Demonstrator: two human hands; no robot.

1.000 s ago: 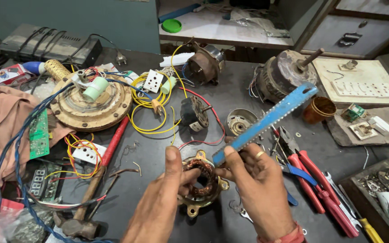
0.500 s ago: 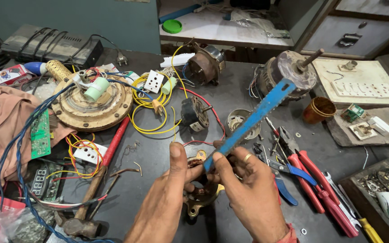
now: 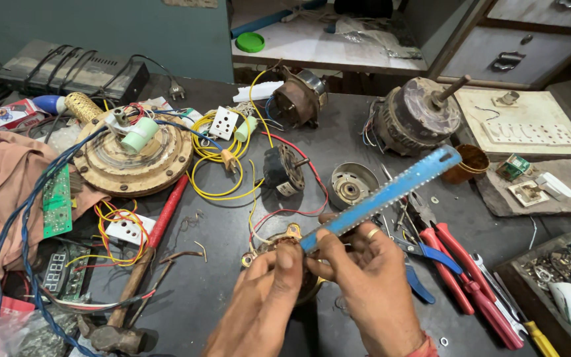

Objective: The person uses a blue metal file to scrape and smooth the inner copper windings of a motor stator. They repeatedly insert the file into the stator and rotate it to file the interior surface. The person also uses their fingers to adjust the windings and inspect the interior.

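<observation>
Hands met low at centre in the head view: right hand (image 3: 371, 291) pinched one blue saw blade (image 3: 381, 197), its long axis rising up-right from the fingers, while left hand (image 3: 266, 297), fingers pressed together, gripped one small brass-framed motor stator (image 3: 285, 241) directly beneath.

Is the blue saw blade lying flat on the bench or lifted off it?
Lifted. The right hand pinches the saw blade at its lower end, and it slants up to the right over the pliers; the left hand steadies the small motor.
</observation>
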